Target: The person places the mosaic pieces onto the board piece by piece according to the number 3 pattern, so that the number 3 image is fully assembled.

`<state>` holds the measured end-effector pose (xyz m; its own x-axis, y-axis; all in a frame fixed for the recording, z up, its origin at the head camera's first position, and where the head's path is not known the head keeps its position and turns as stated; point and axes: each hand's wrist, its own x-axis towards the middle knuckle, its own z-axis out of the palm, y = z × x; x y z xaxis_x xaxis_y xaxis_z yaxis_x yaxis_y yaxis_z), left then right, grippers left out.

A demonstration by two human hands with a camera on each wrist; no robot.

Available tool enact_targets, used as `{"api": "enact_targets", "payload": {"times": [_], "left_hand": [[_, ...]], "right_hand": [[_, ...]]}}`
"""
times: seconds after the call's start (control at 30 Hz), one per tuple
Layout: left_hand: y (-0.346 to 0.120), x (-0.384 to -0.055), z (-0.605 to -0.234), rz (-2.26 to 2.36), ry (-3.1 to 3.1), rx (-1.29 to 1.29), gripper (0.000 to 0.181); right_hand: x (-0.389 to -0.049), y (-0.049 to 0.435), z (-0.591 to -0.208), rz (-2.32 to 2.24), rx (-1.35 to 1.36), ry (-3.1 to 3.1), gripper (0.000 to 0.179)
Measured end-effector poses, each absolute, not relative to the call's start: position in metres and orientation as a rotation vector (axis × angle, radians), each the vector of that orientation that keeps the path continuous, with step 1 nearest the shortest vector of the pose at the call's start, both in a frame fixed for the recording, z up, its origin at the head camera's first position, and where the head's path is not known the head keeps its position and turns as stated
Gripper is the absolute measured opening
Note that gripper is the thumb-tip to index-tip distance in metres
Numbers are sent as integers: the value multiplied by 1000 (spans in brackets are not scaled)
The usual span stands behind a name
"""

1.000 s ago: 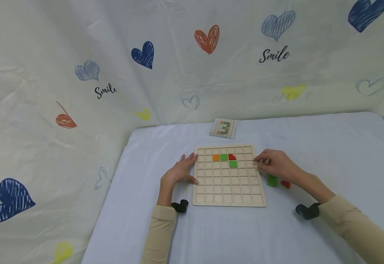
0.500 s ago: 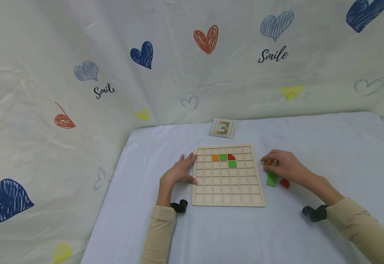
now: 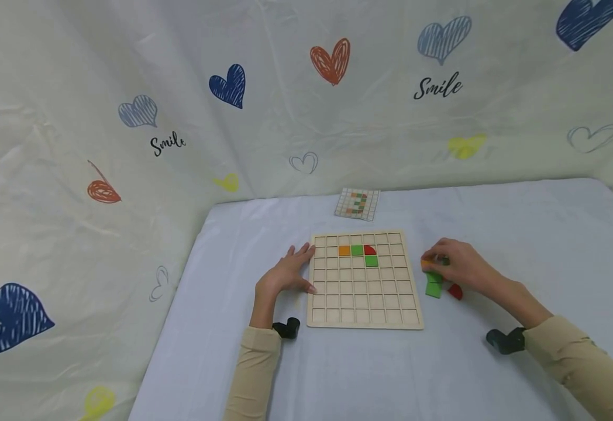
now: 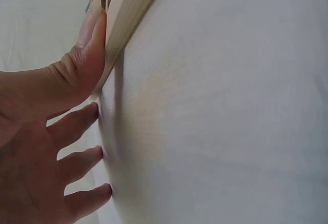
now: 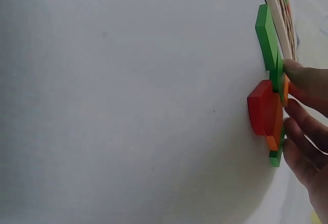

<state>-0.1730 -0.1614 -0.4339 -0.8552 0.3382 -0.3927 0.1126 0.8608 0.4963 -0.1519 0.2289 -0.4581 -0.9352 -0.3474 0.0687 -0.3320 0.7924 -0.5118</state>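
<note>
The square wooden grid board (image 3: 340, 301) lies flat, with an orange tile (image 3: 344, 251), two green tiles (image 3: 371, 261) and a red quarter-round tile (image 3: 369, 250) set in its upper cells. My left hand (image 3: 285, 273) rests spread along the board's left edge. In the left wrist view the thumb (image 4: 92, 34) lies against the board's side. To the right of the board, my right hand (image 3: 459, 263) pinches an orange tile (image 5: 285, 90) between thumb and index finger at a small group of loose tiles. Part of this group is hidden under the fingers.
Loose green tiles (image 3: 433, 289) and a red one (image 3: 455, 291) lie right of the board. A pattern card (image 3: 343, 204) printed with a coloured figure sits behind the board. Black wrist devices (image 3: 505, 341) hang at both sleeves. A curtain with hearts (image 3: 330, 61) stands behind the table.
My right hand has moved from the board's right edge rightward to the loose tiles, and its fingers have closed on an orange one. The left hand has stayed at the board.
</note>
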Motion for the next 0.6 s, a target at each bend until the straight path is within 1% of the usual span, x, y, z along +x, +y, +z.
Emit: {"api": "enact_targets", "payload": {"times": [0.17,0.4,0.6], "left_hand": [[-161,-175,-438,613,2559,339,108],[-160,-172,-432,636,2550,333,107],[-162,-174,-433,647,2552,332,108]], "right_hand": [[-152,228,-458,-823,-528,2935,19],[-151,227,-456,-900,-473,2899,17],[-150,227,-454,-946,-509,2899,15]]}}
